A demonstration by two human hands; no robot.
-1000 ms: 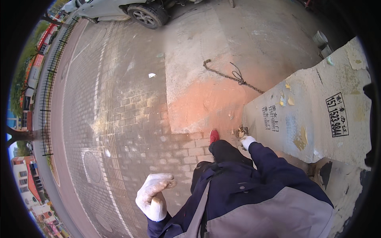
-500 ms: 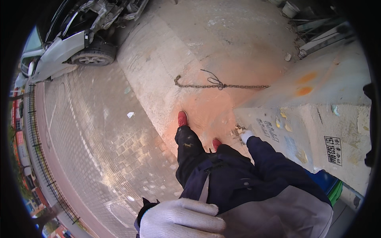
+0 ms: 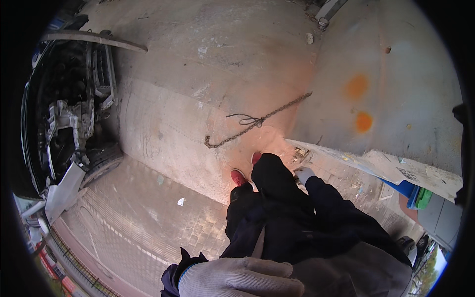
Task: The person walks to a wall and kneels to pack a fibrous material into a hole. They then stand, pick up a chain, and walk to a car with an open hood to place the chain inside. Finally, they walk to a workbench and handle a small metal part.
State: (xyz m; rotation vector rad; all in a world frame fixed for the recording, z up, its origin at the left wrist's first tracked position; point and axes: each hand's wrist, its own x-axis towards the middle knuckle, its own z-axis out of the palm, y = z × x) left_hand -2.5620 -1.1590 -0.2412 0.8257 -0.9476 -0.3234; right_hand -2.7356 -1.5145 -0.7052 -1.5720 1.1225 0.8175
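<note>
My left hand (image 3: 242,277), in a pale knitted work glove, is held in front of my dark jacket. Its fingers reach to the right, slightly bent, and nothing shows in them; the palm side is hidden. Low at my right side hangs my right hand (image 3: 304,174), also gloved, with fingers that look bent but are too small to read. A rusty chain (image 3: 282,110) lies slantwise on the concrete ahead of my feet, apart from both hands. A dark cord (image 3: 242,119) is tied around its middle.
A large grey slab (image 3: 396,89) with orange paint spots rises at the right, rubble (image 3: 300,154) by its corner. At the left stands a stripped car (image 3: 74,114) with exposed front parts. My red shoes (image 3: 238,176) are on dusty concrete. Blue and green bins (image 3: 420,198) stand behind the slab.
My view has turned to the right, so the car, chain and slab sit at new angles. My feet have shifted in a step. Both hands keep about the same pose.
</note>
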